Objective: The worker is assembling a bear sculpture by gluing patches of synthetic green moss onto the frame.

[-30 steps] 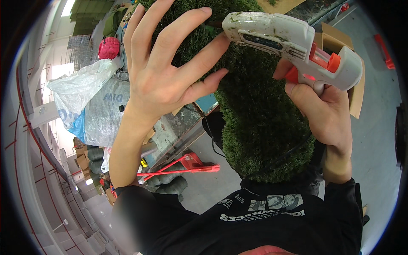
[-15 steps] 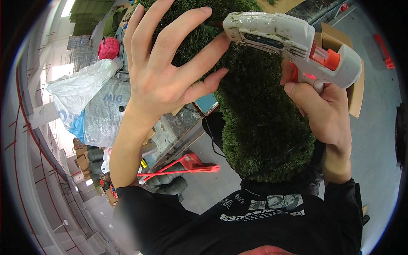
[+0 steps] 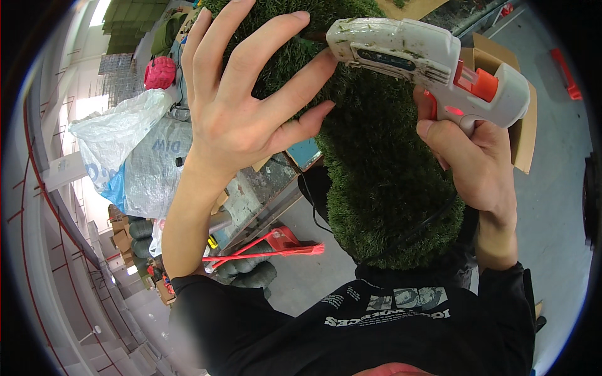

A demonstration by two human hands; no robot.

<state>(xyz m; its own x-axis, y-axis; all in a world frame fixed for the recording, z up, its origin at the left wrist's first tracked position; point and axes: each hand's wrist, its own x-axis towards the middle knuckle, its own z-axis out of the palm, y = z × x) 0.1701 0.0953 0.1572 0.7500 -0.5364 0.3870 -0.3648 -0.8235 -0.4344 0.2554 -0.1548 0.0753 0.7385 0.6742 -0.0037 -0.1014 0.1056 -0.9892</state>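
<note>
Plastic sacks — red broom

Clear plastic bag at left, crumpled, white and translucent, with a blue patch at its lower edge. Just beside it, toward the middle, a grey-white woven sack bearing dark print. Brown cardboard box at right, flaps open, partly hidden behind the glue gun. Small cardboard boxes stacked lower left, under the sack. White printed label across the black shirt, near the bottom edge.
</note>
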